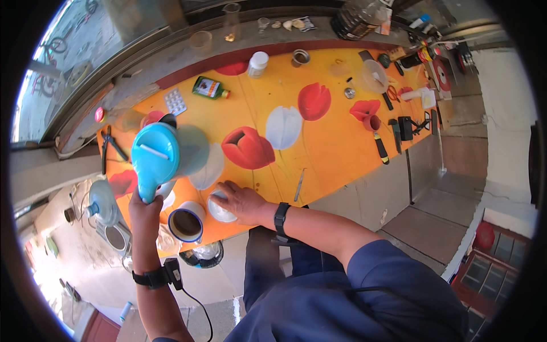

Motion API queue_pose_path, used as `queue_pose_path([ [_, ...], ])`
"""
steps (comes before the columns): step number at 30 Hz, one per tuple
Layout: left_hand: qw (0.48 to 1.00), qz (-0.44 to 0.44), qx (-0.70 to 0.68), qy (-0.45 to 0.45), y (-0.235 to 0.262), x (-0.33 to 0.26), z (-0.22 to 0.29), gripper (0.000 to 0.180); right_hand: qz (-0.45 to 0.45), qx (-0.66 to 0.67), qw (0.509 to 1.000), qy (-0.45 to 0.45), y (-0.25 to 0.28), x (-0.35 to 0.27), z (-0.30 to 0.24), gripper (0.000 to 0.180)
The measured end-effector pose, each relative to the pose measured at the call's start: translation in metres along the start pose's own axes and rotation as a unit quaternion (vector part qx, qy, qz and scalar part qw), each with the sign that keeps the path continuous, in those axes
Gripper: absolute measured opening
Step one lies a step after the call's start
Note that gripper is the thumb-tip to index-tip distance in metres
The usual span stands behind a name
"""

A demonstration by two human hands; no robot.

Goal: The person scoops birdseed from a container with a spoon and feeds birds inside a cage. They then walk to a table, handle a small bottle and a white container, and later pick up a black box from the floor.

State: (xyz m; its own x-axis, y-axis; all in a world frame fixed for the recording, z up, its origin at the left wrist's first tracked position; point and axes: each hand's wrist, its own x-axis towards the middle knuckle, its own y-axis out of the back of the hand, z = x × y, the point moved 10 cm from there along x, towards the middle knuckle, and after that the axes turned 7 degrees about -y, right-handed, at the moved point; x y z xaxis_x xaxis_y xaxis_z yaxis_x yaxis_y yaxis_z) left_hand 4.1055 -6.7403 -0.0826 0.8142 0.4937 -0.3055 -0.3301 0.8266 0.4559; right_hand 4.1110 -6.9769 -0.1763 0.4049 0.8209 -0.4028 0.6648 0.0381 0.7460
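My left hand (pixel 145 215) is closed round the handle of a turquoise-lidded water jug (pixel 158 154) with a paler, see-through body. The jug is over the left part of the table, above the flowered cloth. My right hand (pixel 244 204) has its fingers curled over a whitish round container (pixel 222 210) near the front edge; its exact kind is hard to make out. Between my hands, an enamel mug (pixel 186 222) with a blue rim holds dark brown liquid. Crumpled clear plastic (pixel 167 240) lies beside the mug.
Behind the jug are a blister pack (pixel 175 101), a green bottle (pixel 211 88) and a white pill bottle (pixel 258 64). Pliers (pixel 112 147) lie at the far left. Several tools, including a yellow-black knife (pixel 381 148), and scissors (pixel 392 93) crowd the right end. A bin (pixel 206 255) stands below the front edge.
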Motion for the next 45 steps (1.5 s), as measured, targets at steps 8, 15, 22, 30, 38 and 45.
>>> queue_pose_path([
  [8,0.993,-0.011,-0.121,0.010,-0.007,0.005,-0.006,0.039,0.056,0.050,0.997,-0.006,0.016,-0.016,0.018,0.100],
  [15,0.996,-0.007,-0.078,-0.035,-0.008,0.001,0.037,0.036,0.106,0.078,0.988,-0.082,0.061,-0.074,0.048,0.102],
  [22,0.996,-0.019,0.000,-0.085,-0.039,-0.033,0.125,0.041,0.203,0.161,0.950,-0.174,0.122,-0.197,0.093,0.097],
  [30,0.992,-0.064,0.017,-0.105,-0.157,-0.113,0.252,0.036,0.275,0.212,0.889,-0.299,0.137,-0.409,0.192,0.097],
  [38,0.974,-0.186,-0.066,-0.107,-0.371,-0.198,0.386,0.039,0.339,0.226,0.794,-0.450,0.123,-0.670,0.310,0.103],
  [45,0.921,-0.313,-0.005,-0.233,-0.555,-0.231,0.513,0.050,0.433,0.175,0.687,-0.557,0.127,-0.849,0.382,0.107],
])
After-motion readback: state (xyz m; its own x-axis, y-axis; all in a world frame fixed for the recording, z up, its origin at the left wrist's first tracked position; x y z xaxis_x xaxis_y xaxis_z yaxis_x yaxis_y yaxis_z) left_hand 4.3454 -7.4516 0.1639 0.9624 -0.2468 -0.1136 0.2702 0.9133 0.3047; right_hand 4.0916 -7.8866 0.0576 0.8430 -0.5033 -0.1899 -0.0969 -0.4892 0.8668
